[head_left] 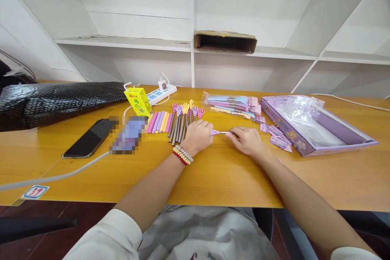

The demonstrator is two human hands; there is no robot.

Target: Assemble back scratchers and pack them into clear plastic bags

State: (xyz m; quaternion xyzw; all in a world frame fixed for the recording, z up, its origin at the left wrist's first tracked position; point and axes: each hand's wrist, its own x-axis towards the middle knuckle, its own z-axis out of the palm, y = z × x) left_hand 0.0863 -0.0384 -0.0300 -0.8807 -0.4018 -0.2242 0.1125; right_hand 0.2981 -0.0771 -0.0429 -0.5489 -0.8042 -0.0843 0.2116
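Observation:
My left hand [198,135], with bracelets at the wrist, is closed around the purple end of a thin stick [219,132]. The stick's metal rod runs to the right, where my right hand [245,139] pinches its other end. Just beyond my left hand lie several metal rods with hand-shaped heads [185,109] in pink, purple and yellow. Left of them is a row of pink, purple and yellow tubes [159,122]. Packaged sticks in clear bags [233,103] lie behind my right hand, and small purple cards [278,136] are to its right.
A purple box with clear plastic [304,146] lies at the right. Toward the left are a yellow drink carton [138,102], a power strip [161,93], a black phone [88,138], a blurred item [129,134], a white cable [61,174] and a black wrapped bundle [61,99].

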